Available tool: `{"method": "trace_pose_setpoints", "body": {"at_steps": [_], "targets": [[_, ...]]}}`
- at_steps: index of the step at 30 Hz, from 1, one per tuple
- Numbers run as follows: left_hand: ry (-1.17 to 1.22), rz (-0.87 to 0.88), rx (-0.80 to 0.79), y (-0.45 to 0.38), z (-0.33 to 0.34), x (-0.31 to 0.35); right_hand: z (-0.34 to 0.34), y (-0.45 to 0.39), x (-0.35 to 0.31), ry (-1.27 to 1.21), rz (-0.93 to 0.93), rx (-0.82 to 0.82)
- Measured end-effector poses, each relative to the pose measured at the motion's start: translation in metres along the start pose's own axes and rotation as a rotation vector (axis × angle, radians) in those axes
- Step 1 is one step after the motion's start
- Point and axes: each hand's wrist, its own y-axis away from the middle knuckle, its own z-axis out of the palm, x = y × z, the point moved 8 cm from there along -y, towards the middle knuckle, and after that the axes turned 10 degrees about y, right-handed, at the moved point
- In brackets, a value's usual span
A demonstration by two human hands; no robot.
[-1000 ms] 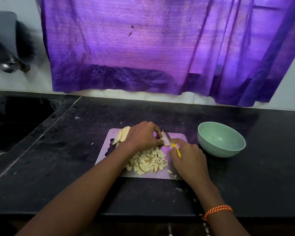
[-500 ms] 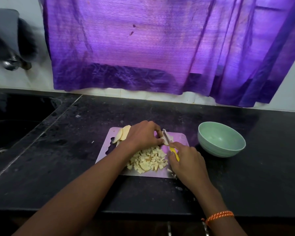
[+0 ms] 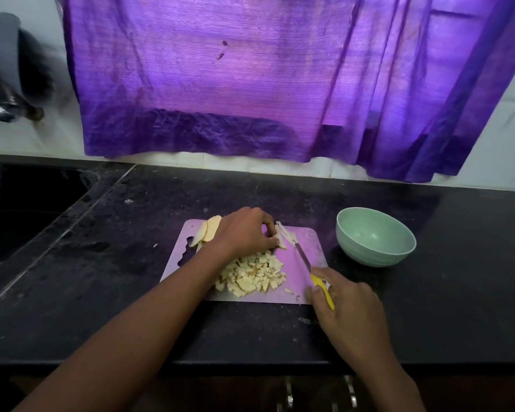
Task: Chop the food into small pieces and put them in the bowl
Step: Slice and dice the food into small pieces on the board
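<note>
Here the slice [image 3: 281, 241] being cut is pinned to the cutting board [image 3: 305, 260] by the curled fingers of the left hand [image 3: 244, 233], presumably so that it cannot slide under the blade. The knife [image 3: 302, 257] is held by its yellow handle in the right hand [image 3: 344, 304], fingers wrapped round it, with the blade angled up and left so that its tip lies at the far end of the slice, just right of the left fingertips. The chopped pieces [image 3: 252, 275] are heaped on the near middle of the board, seemingly pushed aside to keep the cutting spot free. Two uncut slices [image 3: 208, 233] are kept at the far left corner, behind the left wrist. The green bowl [image 3: 375, 257] is set just right of the board on the counter [image 3: 428, 292], within easy reach for tipping; nothing is seen inside it, so the transfer is judged not yet begun.
</note>
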Motion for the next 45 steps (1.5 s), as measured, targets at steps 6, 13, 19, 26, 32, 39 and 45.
{"method": "trace_pose_setpoints", "body": {"at_steps": [6,13,19,26,32,39,45], "targets": [[0.006,0.003,0.0,0.0,-0.001,0.0,0.008,-0.019,-0.01,0.063,-0.002,-0.014],[0.001,-0.002,0.01,-0.001,0.0,-0.002,0.022,-0.057,-0.028,0.113,-0.03,-0.04],[-0.006,0.006,0.022,-0.001,0.0,-0.002,0.027,-0.076,-0.033,0.101,-0.035,-0.032],[-0.051,0.067,0.046,0.002,-0.006,0.006,0.03,-0.072,-0.011,0.03,0.052,0.034],[-0.067,0.17,0.039,0.008,-0.007,0.019,0.023,-0.065,0.001,-0.039,0.096,0.071],[0.107,0.262,-0.107,0.012,0.013,0.033,0.024,-0.065,-0.001,-0.005,0.089,0.069],[0.089,0.269,-0.127,0.013,0.015,0.034,0.025,-0.064,0.0,0.012,0.11,0.044]]}}
